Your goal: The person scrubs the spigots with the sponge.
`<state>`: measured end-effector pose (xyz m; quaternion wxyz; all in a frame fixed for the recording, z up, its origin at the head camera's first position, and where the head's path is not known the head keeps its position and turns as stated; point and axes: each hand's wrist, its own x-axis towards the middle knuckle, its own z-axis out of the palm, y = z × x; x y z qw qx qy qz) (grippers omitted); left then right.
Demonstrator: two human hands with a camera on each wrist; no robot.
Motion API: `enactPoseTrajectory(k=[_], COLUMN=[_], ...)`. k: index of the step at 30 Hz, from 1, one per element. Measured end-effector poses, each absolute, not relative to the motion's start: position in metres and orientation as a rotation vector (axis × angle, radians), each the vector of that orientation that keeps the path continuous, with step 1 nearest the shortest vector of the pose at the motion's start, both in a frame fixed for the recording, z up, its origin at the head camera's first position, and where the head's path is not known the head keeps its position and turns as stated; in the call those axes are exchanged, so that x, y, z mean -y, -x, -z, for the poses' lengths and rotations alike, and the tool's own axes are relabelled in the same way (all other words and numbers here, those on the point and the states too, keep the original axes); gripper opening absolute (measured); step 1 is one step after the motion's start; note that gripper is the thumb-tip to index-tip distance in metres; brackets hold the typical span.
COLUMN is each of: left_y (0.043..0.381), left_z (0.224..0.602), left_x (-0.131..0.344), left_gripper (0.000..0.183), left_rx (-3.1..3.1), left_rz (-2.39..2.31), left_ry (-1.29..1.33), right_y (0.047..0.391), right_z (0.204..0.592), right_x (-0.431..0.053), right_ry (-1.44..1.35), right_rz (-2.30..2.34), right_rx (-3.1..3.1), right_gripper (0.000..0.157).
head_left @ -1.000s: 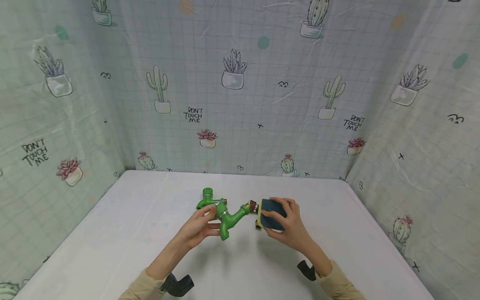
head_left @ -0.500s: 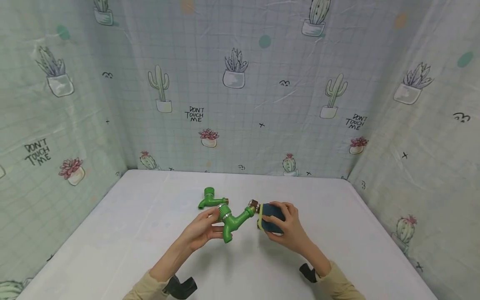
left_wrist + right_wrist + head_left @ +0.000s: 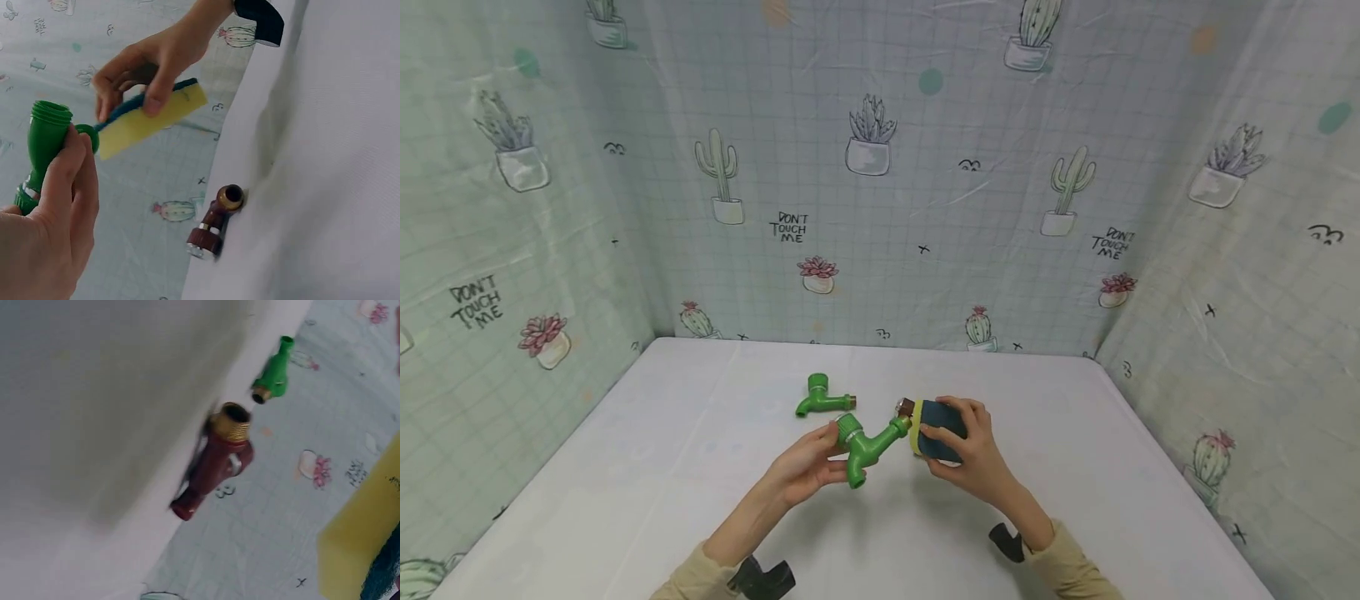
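Observation:
A green plastic faucet (image 3: 867,450) is gripped by its knob end in my left hand (image 3: 805,468), its outlet end pointing right. My right hand (image 3: 973,457) holds a sponge (image 3: 942,429), thumb and fingers round it; one side is dark blue, the other yellow foam (image 3: 150,125). The sponge's yellow face is close to the held faucet's outlet end; I cannot tell whether they touch. Behind them a dark red faucet (image 3: 209,225) lies on the table, mostly hidden in the head view. My right fingers are out of sight in the right wrist view.
A second green faucet (image 3: 823,398) stands on the white table (image 3: 715,417), farther back and left of the hands. Printed cactus cloth (image 3: 880,208) hangs behind the table and along both sides. Black wrist mounts (image 3: 763,579) sit under the sleeves.
Since half a second ago the sponge has shifted slightly left and up, nearer the held faucet, covering more of the dark red one. My left hand has lowered very slightly with its faucet.

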<state>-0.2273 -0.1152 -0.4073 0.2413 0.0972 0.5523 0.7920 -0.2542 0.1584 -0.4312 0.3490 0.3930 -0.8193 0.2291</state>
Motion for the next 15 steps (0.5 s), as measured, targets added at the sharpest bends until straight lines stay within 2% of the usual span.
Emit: enactPoseTrajectory(k=[6, 10, 15], left_y=[0.230, 0.229, 0.228], left_z=[0.405, 0.404, 0.402], left_x=[0.116, 0.115, 0.116], left_gripper=[0.057, 0.056, 0.069], left_rx=[-1.443, -1.474, -1.750], left_rz=[-2.166, -2.106, -1.942], left_ry=[-0.346, -0.359, -0.367], right_y=[0.253, 0.249, 0.245], right_z=[0.429, 0.421, 0.418], right_x=[-0.158, -0.153, -0.154], right_ry=[-0.988, -0.987, -0.978], right_rz=[-0.797, -0.961, -0.969], right_rx=[2.145, 2.119, 2.129], right_gripper=[0.034, 0.045, 0.048])
